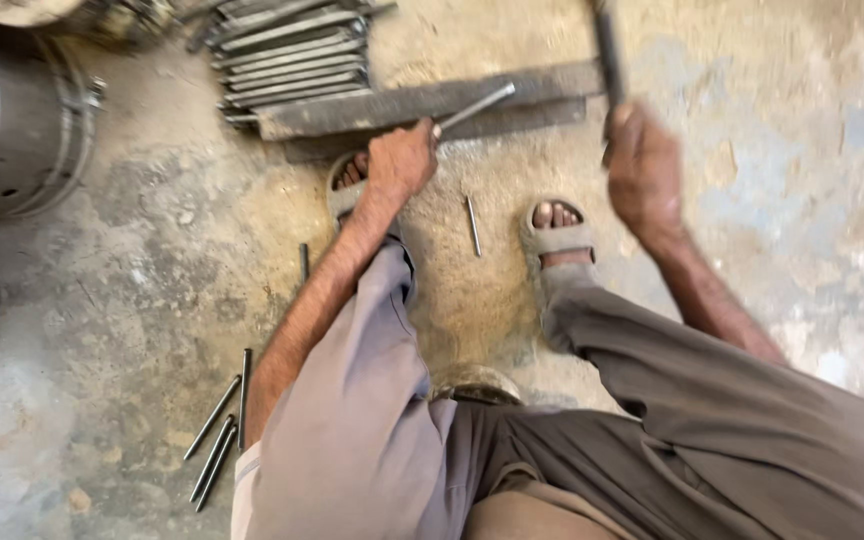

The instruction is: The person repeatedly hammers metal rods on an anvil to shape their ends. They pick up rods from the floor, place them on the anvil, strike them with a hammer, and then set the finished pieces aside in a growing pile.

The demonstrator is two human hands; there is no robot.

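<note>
Head view: my left hand (402, 160) pinches a thin metal rod (477, 106), its long axis running up-right across the flat steel bar (432, 100) on the floor. My right hand (642, 165), fist-tight on a dark handle (609, 45), hangs just right of it.
</note>
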